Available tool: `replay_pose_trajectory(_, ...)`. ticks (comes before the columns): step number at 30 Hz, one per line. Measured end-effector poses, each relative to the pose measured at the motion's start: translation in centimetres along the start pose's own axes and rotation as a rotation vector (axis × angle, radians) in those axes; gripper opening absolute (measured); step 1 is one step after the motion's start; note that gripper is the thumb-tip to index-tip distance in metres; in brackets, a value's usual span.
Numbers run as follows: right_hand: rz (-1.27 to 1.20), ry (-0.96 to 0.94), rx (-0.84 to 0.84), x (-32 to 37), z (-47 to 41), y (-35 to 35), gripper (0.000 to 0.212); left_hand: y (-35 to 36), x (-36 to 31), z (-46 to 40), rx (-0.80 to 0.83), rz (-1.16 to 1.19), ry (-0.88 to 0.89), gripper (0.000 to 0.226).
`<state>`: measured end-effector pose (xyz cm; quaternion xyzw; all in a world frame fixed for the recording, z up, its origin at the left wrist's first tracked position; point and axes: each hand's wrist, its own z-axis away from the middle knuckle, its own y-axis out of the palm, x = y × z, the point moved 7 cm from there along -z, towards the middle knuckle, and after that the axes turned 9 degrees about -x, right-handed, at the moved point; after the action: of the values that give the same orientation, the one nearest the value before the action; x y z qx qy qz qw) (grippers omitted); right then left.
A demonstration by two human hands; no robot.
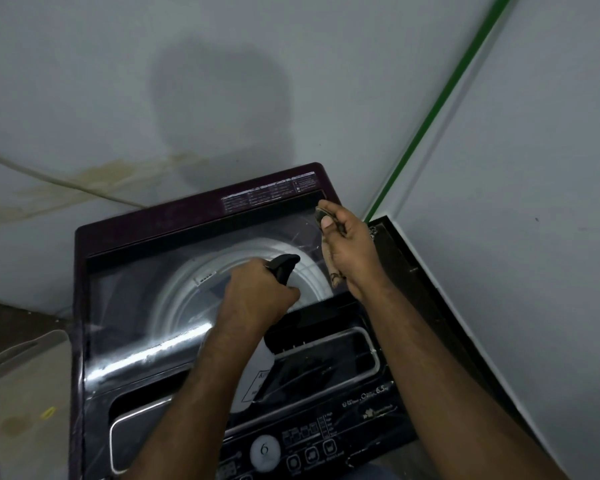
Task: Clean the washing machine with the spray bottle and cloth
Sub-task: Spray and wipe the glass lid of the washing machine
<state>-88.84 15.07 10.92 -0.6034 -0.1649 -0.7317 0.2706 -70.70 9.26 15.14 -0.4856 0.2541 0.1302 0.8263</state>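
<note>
left hand (pixel 257 296) grips spray bottle (pixel 282 268) by neck, black nozzle up, over glass lid (pixel 146 306) of washing machine (pixel 94 258). right hand (pixel 347 244) clutches cloth (pixel 329 220) above lid's far right corner. control panel (pixel 309 445) nearest, by wall (pixel 499 168).

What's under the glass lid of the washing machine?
Through the lid you can see the white tub ring. The left hand, holding the spray bottle, covers its middle, so the inside is hidden.
</note>
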Motion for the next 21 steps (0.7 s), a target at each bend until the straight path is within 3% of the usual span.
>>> replay_pose_trajectory(12, 0.042, -0.011, -0.031, 0.9, 1.5, -0.3, 0.034, -0.7, 0.1, 0.7, -0.012, 0.088, -0.002, 0.034)
replay_pose_trajectory(16, 0.283, -0.164, -0.022, 0.1, 0.7, 0.3, 0.037, -1.7, 1.3, 0.4, -0.027, 0.212, -0.025, 0.018)
replay_pose_trajectory(21, 0.661, -0.362, -0.013, -2.2, -0.8, 2.0, 0.041, -3.1, 3.4, 0.1, -0.023, 0.357, -0.048, 0.02)
